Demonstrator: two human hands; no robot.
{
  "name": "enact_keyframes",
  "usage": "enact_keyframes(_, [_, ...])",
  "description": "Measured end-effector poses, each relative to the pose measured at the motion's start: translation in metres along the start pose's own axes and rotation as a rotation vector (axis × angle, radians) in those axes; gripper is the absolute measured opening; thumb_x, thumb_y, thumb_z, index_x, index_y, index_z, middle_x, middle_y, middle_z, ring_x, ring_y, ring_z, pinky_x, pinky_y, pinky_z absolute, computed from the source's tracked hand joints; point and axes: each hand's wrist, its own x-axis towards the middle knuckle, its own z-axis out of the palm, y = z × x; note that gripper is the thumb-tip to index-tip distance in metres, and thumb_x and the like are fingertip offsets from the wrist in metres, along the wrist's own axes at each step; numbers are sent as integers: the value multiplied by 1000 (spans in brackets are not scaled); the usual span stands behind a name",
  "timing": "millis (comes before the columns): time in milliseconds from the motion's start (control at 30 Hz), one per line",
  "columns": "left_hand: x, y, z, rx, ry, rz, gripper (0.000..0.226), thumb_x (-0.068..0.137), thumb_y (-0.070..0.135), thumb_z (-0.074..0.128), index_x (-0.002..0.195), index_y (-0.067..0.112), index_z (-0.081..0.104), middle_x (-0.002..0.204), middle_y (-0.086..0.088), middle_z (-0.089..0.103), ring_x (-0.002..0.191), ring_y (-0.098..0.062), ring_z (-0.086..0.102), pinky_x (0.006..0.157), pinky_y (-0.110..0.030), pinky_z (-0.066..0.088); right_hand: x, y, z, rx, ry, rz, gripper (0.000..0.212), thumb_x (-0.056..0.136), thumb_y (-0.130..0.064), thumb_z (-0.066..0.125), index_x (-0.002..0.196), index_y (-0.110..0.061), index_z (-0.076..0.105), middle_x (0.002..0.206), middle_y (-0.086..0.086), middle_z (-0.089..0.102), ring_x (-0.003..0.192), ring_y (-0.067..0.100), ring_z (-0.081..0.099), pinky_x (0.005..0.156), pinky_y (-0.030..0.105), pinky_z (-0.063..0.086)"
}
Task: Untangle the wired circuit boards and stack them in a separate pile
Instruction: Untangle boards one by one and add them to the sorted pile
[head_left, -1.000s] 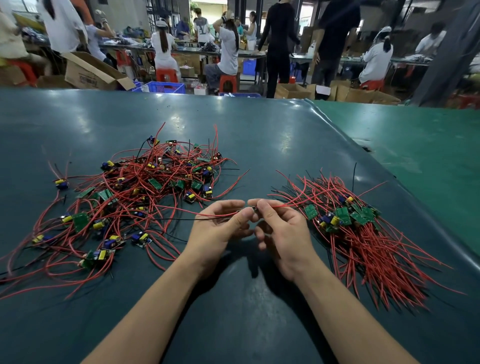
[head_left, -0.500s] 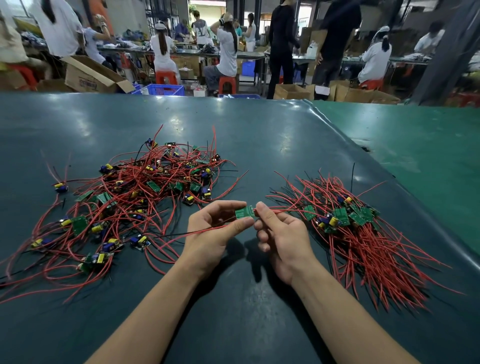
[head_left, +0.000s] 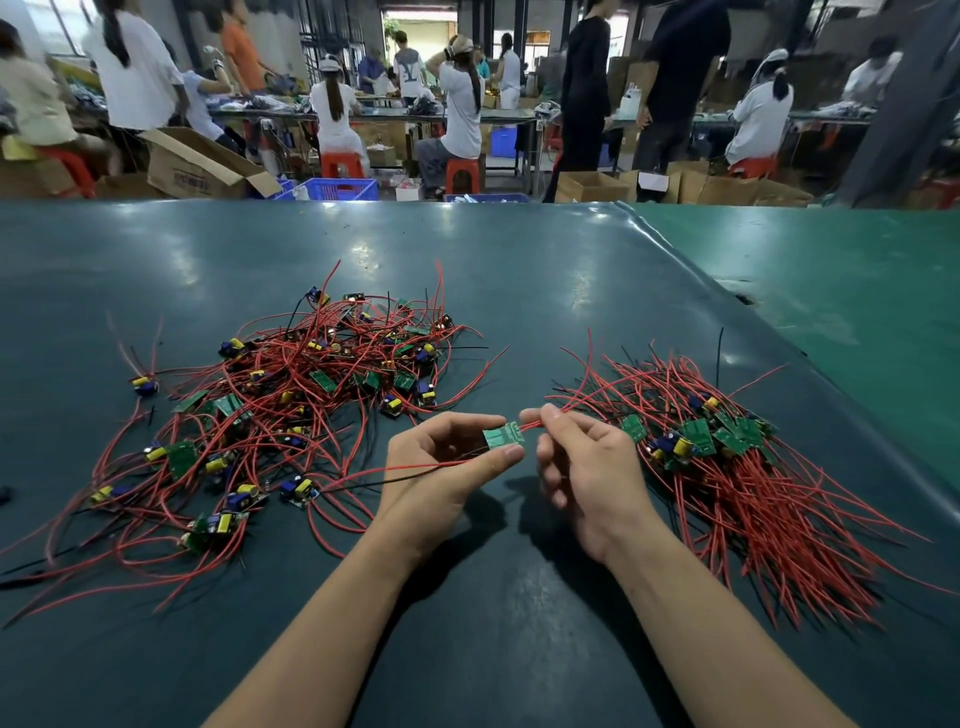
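A small green circuit board (head_left: 503, 436) is pinched between the thumb and fingers of my left hand (head_left: 441, 467) just above the table. My right hand (head_left: 587, 467) pinches the red wires coming off the board's right end. A red and a black wire trail from the board leftward under my left hand. A tangled heap of boards and red wires (head_left: 291, 410) lies to the left. A neater pile of boards (head_left: 696, 441) lies to the right, with its red wires fanned toward the near right.
The dark teal table mat (head_left: 467, 270) meets a lighter green mat (head_left: 831, 291) at the right. Beyond the far edge, people sit and stand at workbenches among cardboard boxes (head_left: 197, 166) and blue crates (head_left: 343, 188).
The green board has come free into view between my two hands. My hands have drawn slightly apart, the right one now holding the board's red wires.
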Motion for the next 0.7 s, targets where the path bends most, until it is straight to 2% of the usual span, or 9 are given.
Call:
enact_keyframes(100, [1,0,-3,-50,10,-31,28,59,11,86,85,12,77,80,-5,75,72,-10,67,68,-16,51,7,-5,-9,49,118,-66,23,100,-15,53,87,-6,69,50,-5,49,35,4,34,32,13,23])
enact_keyframes(200, [2,1,-6,-99,2,-53,34,54,12,91,86,15,79,82,-7,74,75,-14,67,71,-18,52,9,-8,-13,139,184,-108,25,101,-14,51,83,-7,67,49,-6,48,35,4,33,33,12,23])
enact_keyframes(367, [2,2,-7,-121,-54,-71,35,54,17,89,87,17,79,83,-7,75,78,-15,68,72,-19,52,13,-12,-13,351,231,-121,31,102,-14,46,77,-5,62,47,-4,48,34,5,34,34,13,23])
enact_keyframes(700, [1,-1,-9,-155,-78,-92,38,51,21,90,86,16,79,82,-8,74,76,-15,69,70,-20,52,17,-10,-20,436,302,-126,28,99,-15,47,78,-4,61,46,-4,43,34,6,31,32,16,21])
